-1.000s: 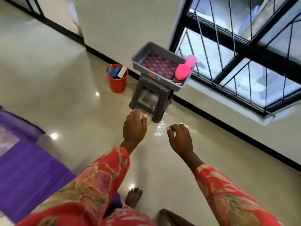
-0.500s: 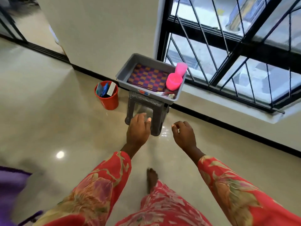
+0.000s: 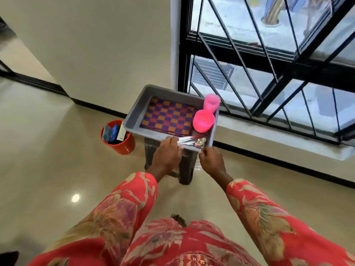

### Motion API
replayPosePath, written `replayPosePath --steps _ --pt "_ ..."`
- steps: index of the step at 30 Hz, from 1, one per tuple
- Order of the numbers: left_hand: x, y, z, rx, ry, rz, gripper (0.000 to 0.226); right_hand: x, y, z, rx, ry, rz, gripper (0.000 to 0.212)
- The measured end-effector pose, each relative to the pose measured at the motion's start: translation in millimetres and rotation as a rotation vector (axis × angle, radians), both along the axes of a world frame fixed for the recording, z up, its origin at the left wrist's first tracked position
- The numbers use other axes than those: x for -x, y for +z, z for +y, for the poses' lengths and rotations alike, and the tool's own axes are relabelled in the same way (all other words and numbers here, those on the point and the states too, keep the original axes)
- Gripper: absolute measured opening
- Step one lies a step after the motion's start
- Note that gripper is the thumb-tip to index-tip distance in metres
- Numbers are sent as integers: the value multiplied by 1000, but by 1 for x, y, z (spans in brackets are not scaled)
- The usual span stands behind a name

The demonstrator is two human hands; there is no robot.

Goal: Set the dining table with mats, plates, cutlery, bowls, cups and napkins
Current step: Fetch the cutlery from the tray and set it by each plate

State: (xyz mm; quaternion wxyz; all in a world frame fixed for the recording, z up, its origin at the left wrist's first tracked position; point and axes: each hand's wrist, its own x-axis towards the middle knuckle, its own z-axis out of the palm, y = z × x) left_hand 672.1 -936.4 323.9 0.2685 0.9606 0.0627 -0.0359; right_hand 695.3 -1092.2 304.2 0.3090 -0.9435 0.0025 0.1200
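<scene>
Standing closer than a second ago, the person has now brought both hands up to the near rim of the grey tray, which half a second back lay well ahead of them. The left hand reaches over that rim, fingers curled onto the handles of the cutlery; whether they fully grip it is hard to tell. The right hand hovers just beside the tray's near corner, fingers loosely bent, holding nothing. The tray sits on a dark stool. Inside it, beyond the spoons, lies a chequered mat, with a pink bowl at its right and a pink cup behind that. An orange bucket stands on the floor to the left. Judging by this, the walk to the supplies is done and picking up cutlery begins; no dining worktop is in view.
</scene>
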Motion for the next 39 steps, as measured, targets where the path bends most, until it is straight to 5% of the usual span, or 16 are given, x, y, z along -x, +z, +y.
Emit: replayPosePath --steps 8,22,31,39 --pt "-83 -16 25 -86 -148 125 34 -68 -19 22 64 -110 170 22" --pt "-207 -121 90 -91 -508 465 32 -176 -114 96 -142 -761 536 31" --pt "-241 -221 77 -45 -539 578 32 -235 -199 105 4 -936 568 62" --pt "-245 -247 83 47 -443 568 25 -245 -224 106 98 -966 588 31"
